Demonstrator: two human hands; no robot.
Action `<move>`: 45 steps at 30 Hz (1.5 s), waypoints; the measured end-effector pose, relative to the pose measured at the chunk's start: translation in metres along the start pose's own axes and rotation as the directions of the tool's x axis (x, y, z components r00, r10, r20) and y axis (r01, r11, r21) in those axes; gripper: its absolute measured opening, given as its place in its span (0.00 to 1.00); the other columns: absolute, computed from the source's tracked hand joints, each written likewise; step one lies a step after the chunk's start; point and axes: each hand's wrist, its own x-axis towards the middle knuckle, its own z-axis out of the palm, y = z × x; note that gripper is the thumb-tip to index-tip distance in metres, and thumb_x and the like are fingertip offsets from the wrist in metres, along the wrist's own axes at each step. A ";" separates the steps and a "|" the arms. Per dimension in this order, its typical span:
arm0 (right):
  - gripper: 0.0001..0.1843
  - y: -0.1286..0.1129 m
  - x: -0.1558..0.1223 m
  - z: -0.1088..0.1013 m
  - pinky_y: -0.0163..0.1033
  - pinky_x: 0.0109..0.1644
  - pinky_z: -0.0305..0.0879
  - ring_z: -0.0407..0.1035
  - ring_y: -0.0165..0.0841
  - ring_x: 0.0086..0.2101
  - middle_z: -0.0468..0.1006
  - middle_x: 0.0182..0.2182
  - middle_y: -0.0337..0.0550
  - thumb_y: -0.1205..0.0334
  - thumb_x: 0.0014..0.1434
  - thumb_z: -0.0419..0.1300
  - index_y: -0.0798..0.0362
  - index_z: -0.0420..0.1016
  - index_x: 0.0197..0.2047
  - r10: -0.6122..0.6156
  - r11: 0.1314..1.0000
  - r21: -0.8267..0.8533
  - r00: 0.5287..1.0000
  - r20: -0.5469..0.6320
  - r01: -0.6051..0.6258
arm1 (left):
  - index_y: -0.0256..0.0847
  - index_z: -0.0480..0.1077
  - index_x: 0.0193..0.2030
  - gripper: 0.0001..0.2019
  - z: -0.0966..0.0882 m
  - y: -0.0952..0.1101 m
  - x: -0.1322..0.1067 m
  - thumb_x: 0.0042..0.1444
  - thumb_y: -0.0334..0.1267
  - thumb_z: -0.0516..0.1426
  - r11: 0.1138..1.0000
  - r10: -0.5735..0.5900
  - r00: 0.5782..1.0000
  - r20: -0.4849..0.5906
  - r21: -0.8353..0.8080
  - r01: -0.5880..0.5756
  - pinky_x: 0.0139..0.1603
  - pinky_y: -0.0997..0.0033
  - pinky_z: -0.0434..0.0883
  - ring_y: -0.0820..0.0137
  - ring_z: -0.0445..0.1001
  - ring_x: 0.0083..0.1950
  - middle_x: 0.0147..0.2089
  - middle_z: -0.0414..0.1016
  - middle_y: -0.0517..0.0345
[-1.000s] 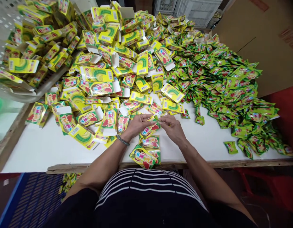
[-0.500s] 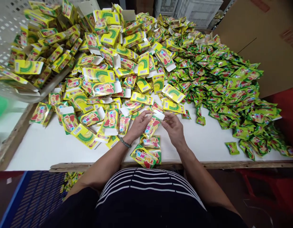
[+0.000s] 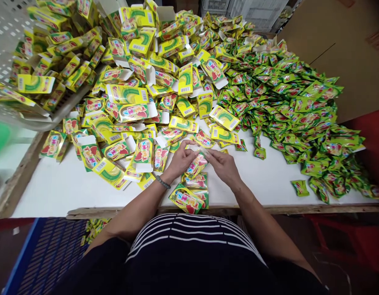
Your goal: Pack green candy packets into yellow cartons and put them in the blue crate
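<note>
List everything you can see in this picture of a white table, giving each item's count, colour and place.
printed cartons: many, yellow with green and red print, heaped across the table's left and middle
foil sachets: many, green, heaped on the table's right
perforated crate: one, white, upper left, holding cartons
table: one, white with a wooden front edge, centre
stacked crates: count unclear, white, at the back
cardboard sheet: one, brown, upper right
mat: one, blue, lower left, below the table
left hand: one, bare, over the cartons near the front edge
right hand: one, bare, beside the left hand
bracelet: one, dark, on the left wrist
striped top: one, black with white stripes, bottom centre
</note>
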 end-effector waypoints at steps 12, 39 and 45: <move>0.16 0.007 0.006 0.004 0.38 0.33 0.66 0.69 0.29 0.26 0.81 0.25 0.39 0.49 0.41 0.72 0.51 0.83 0.30 0.241 0.919 0.335 0.969 -0.057 -0.208 | 0.36 0.69 0.46 0.24 -0.005 0.001 0.001 0.46 0.47 0.67 0.999 0.027 0.999 0.029 0.037 -0.028 0.23 0.78 0.55 0.80 0.60 0.22 0.24 0.70 0.64; 0.16 0.011 -0.030 0.026 0.50 0.55 0.67 0.74 0.41 0.46 0.82 0.44 0.48 0.51 0.62 0.57 0.46 0.82 0.45 -0.237 0.955 -0.225 0.952 -0.195 0.191 | 0.38 0.67 0.51 0.27 -0.008 0.002 -0.002 0.47 0.47 0.66 0.997 -0.018 0.993 0.116 0.072 0.010 0.23 0.79 0.54 0.80 0.58 0.20 0.21 0.68 0.68; 0.17 0.014 -0.010 0.001 0.44 0.47 0.68 0.75 0.38 0.38 0.83 0.34 0.43 0.48 0.63 0.54 0.47 0.81 0.39 -0.084 0.975 -0.217 0.975 -0.207 0.038 | 0.39 0.70 0.53 0.29 -0.012 0.003 -0.001 0.43 0.42 0.69 0.946 -0.182 0.879 0.440 0.321 0.035 0.25 0.78 0.62 0.76 0.69 0.25 0.28 0.78 0.58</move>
